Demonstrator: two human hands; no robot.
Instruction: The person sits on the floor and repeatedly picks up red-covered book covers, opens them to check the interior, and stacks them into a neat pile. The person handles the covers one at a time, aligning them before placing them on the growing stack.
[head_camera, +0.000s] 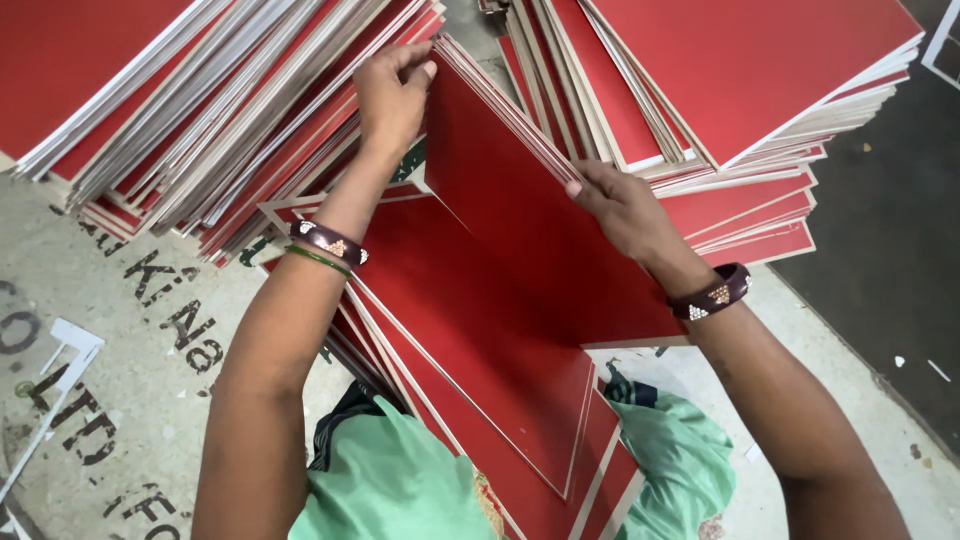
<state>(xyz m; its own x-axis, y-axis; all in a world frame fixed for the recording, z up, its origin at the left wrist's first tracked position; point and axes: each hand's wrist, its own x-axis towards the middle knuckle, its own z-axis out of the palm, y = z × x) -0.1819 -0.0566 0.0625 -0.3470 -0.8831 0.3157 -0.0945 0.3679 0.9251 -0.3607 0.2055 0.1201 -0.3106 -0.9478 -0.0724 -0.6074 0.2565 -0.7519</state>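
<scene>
Both hands lift a batch of red sheets.
We see the left hand (392, 90) and right hand (622, 208), each grip clamped on the tilted red sheets (520, 215).

A slumped heap of red sheets (200, 110) with pale edges fans across the upper left. A second, squarer stack of red sheets (740, 90) stands at the upper right. Beneath lies a grey printed sack (110, 340) with black lettering, a white offcut strip (60, 390) on it. Dark floor (890, 230) shows at right.
</scene>
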